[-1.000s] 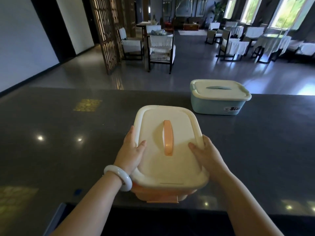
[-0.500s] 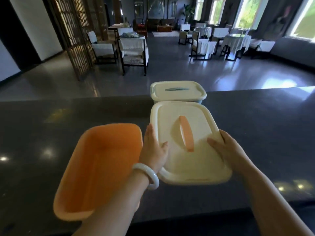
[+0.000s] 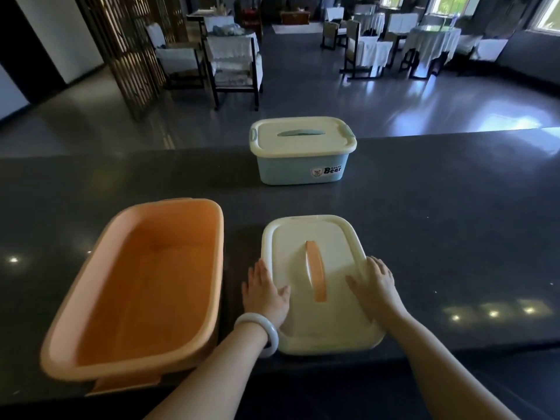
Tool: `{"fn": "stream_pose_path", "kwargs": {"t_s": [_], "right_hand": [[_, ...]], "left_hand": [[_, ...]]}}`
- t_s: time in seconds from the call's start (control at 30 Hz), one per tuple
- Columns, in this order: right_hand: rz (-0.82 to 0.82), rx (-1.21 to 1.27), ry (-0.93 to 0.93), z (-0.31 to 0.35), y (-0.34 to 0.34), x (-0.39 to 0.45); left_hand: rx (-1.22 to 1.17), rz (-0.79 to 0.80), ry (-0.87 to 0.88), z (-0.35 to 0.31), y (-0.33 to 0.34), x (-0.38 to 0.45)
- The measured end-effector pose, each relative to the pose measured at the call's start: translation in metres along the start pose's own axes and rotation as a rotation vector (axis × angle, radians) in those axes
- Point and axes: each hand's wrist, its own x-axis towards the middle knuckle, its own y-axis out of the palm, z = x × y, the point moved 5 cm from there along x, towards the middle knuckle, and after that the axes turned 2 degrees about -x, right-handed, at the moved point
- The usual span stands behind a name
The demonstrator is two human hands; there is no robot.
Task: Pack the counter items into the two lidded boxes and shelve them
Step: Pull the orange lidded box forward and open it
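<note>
Hands first: the left hand [image 3: 266,294] lies against the left edge of the cream lid [image 3: 321,286], fingers straight along the rim and thumb resting on the lid's top; a pale bangle [image 3: 260,331] circles that wrist. The right hand [image 3: 377,286] rests flat on the lid's right side, fingers loosely spread and uncurled, gripping nothing. That lid sits flat on the dark counter [image 3: 454,222], its orange handle [image 3: 315,271] running between the two hands, pointing away from the person. Just left of the lid, with a narrow strip of counter between them, stands the orange box [image 3: 145,286], uncovered, its inside showing only bare plastic. Beyond the lid, near the counter's far edge, stands the blue box [image 3: 303,165], its own cream lid in place, clasps at both ends, and a "Bear" label on its front. Past the counter lies a dining room with white-covered chairs [image 3: 233,62] and a wooden lattice screen [image 3: 127,50]
</note>
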Motion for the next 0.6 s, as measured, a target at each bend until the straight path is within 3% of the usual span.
{"fn": "stream_pose_path", "kwargs": {"t_s": [0.1,0.47,0.6], "right_hand": [[-0.016,-0.117,-0.023,-0.007,0.015,-0.006],[0.021,-0.195,-0.003,-0.003,0.013,-0.006],[0.011,-0.357,-0.093,0.018,0.001,-0.004]], "left_hand": [[0.180,0.011,0.047,0.006,0.009,-0.003],[0.245,0.083,0.049,0.008,0.008,-0.004],[0.334,0.068,0.119,-0.002,-0.002,-0.011]]}}
